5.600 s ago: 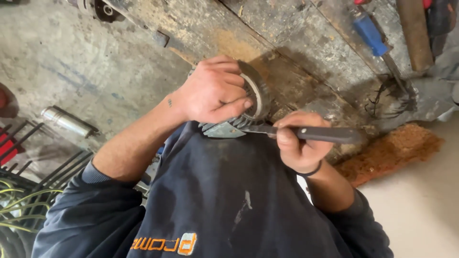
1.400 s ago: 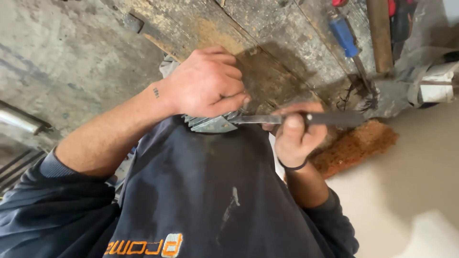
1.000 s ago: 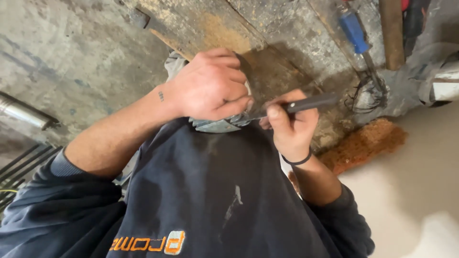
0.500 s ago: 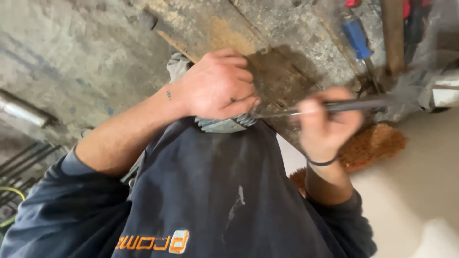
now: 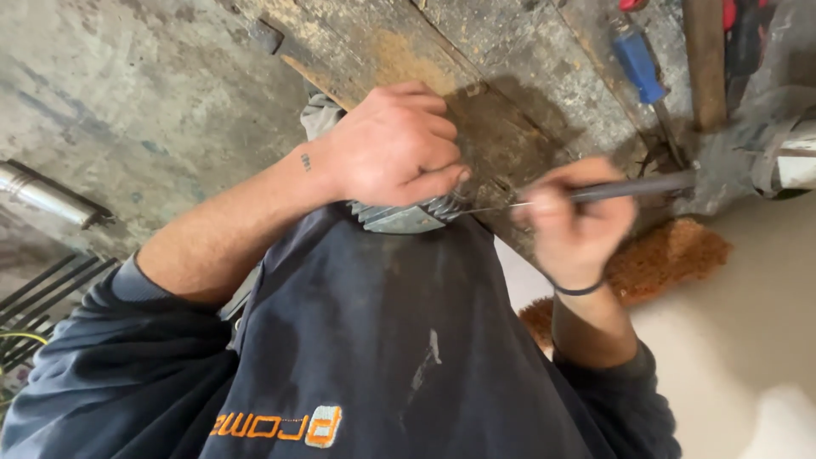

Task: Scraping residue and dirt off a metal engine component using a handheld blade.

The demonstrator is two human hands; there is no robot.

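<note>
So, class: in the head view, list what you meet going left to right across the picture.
Metal tube → left hand on a ribbed metal part → right hand gripping a dark tool → white pipe end.

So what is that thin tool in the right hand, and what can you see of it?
The tool is a slim dark rod, metal by its look, with a finer bright tip. It lies nearly level, its handle end pointing right. The right hand grips it mid-length; motion blur hides detail. Its tip reaches the ribbed grey metal part that the left hand covers, at the bench edge.
</note>
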